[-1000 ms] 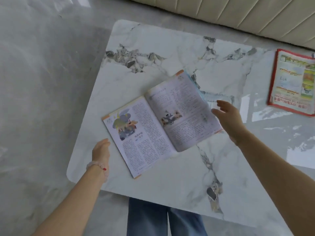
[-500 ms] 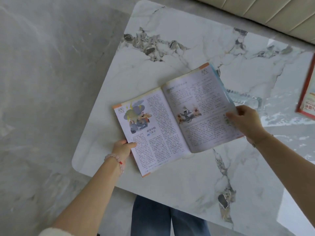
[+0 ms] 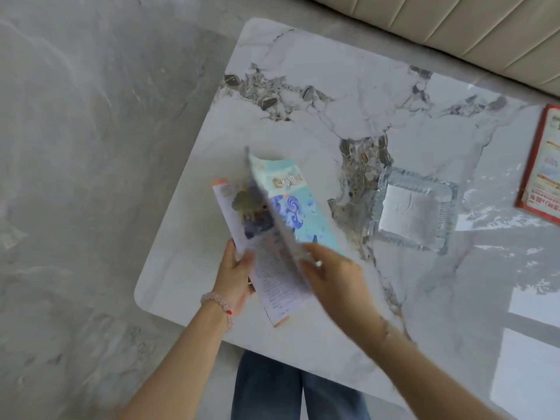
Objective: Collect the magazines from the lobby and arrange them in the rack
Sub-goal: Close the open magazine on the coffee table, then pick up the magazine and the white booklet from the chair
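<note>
We see two hands, apart from each other, and both are on the same magazine. Our left hand [image 3: 235,275] grips the outer edge of the left-hand page, thumb on the printed side and fingers curled beneath. One pale beaded bracelet [image 3: 216,304] sits on that wrist. Our right hand [image 3: 333,277] is blurred. It meets the lower edge of the other half and pinches it, though we cannot make out the single fingers.

The open magazine [image 3: 291,207] is held just above the near-left part of the counter [image 3: 303,71]. It is folded to a narrow V. The left page faces up and shows a cartoon figure over columns of text. The right half stands raised steeply over it, with its teal and blue cover turned towards us.

The counter is white marble with dark grey veins. One square clear glass ashtray [image 3: 415,207] sits on it, just right of the open magazine and not touching it. Further right, well apart from the hands, a red-bordered magazine [image 3: 542,165] lies flat, cut off by the edge of the view. That makes two magazines in all, one held and one lying.

Below the near edge of the counter we see two legs in blue jeans [image 3: 272,389]. Grey marbled floor [image 3: 91,147] fills the left side. One cream ribbed sofa [image 3: 454,22] runs along the top right.
</note>
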Demonstrator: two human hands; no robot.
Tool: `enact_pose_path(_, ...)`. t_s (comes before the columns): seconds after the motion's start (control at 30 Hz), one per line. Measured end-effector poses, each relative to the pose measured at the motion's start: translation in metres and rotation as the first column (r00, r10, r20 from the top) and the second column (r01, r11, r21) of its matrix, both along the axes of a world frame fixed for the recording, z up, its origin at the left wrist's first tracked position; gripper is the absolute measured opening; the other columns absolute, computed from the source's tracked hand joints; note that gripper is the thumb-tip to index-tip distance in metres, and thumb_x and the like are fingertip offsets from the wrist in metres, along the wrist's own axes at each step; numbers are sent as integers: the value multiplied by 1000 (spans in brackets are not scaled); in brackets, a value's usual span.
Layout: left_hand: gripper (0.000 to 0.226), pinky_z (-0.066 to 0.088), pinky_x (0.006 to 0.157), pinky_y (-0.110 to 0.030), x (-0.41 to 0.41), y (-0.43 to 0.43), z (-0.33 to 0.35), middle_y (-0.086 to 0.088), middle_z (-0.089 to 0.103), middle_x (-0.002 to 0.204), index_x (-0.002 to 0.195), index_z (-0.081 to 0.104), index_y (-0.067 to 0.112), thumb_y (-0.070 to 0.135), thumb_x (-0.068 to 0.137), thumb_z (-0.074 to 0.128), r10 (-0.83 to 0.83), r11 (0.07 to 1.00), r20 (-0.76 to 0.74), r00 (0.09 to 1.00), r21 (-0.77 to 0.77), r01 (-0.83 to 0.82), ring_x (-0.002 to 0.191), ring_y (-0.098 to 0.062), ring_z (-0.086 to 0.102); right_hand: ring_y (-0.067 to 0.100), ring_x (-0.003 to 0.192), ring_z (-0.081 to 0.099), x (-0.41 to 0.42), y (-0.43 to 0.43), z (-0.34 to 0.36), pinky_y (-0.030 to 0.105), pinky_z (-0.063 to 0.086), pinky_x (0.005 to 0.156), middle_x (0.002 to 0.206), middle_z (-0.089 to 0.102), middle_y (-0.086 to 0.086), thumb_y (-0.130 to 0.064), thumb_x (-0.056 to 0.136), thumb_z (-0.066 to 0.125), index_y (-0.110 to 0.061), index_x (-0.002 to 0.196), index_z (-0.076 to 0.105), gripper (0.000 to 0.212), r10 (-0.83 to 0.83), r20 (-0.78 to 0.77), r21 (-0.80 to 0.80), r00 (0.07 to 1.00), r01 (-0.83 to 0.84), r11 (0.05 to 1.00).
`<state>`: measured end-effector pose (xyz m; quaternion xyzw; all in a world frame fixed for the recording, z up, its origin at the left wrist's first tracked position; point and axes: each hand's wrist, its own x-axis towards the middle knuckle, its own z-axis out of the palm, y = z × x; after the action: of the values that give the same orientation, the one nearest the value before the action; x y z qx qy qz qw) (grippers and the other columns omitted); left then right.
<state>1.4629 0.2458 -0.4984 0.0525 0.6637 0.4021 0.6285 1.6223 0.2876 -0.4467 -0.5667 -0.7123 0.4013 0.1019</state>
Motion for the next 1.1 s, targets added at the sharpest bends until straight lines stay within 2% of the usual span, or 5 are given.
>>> enact_pose_path(0.23,35,58,62,-30,2,-12,8,1,74,98,109,58,30,2,91,48,34,996,106,994,77,-42,85,-20,71,17,93,58,-34,-29,-6,33,49,76,105,57,-4,-55,88,33,-34,120,59,46,186,-8,-188,982,-184,965)
enact_pose_path(0.47,30,58,78,-43,-2,-17,21,0,72,109,114,57,33,13,93,49,-6,997,105,994,77,-2,95,-25,69,22,115,44,19,14,2,35,36,101,126,48,6,-25,80,66,-16,132,46,57,-222,77,43,972,219,975)
enact_pose_path(0.63,29,58,79,-40,-4,-22,72,2,73,106,117,56,31,17,95,43,-52,992,122,991,119,38,96,-24,69,30,86,69,38,31,50,48,57,78,110,69,11,-23,89,56,-13,113,59,26,-542,-160,-634,825,335,697)
enact_pose_path(0.87,57,46,96,-49,-10,-42,190,-11,70,112,116,61,23,58,88,26,51,996,234,971,57,-66,104,-32,65,29,77,72,27,2,150,39,59,67,87,76,6,-14,91,52,-12,101,64,15,-535,-253,-650,806,268,711)
enact_pose_path(1.1,43,52,92,-30,-25,-79,323,3,63,125,126,51,27,47,93,32,104,961,-75,992,264,-81,112,-13,61,33,81,71,3,-21,277,46,58,74,91,75,10,-16,90,53,-11,102,64,17,-451,-411,-607,792,131,784)
